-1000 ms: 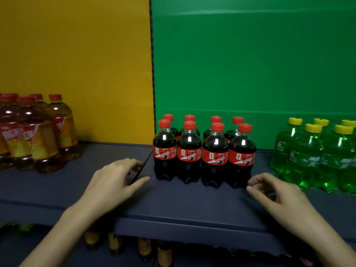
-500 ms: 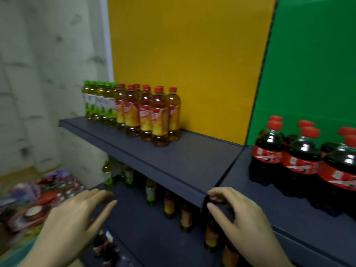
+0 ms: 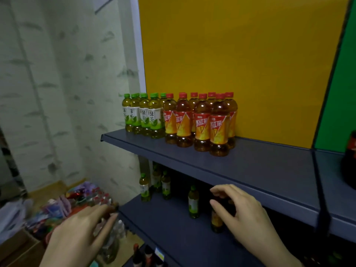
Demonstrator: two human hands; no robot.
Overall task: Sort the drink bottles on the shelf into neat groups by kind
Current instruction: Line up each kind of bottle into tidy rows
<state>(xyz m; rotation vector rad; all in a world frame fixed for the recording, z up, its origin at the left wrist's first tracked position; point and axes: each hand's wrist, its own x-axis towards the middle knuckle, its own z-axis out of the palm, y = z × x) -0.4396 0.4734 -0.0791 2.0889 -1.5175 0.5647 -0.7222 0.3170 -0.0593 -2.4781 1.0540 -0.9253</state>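
While caps (image 3: 202, 96) point up, tea bottles (image 3: 202, 124) upright; left hand (image 3: 81, 232) spread, right hand (image 3: 244, 214), grip unclear.

At mid-frame on the upper shelf (image 3: 250, 166) stand at least five green-capped tea bottles (image 3: 143, 116) and at least seven red-capped tea bottles (image 3: 202, 124); the back rows are too hidden for a sure count. The lower shelf (image 3: 173, 224) shows four green-capped bottles (image 3: 193, 203) and one amber bottle (image 3: 216, 221). One dark bottle (image 3: 349, 162) sits at the frame's right edge.
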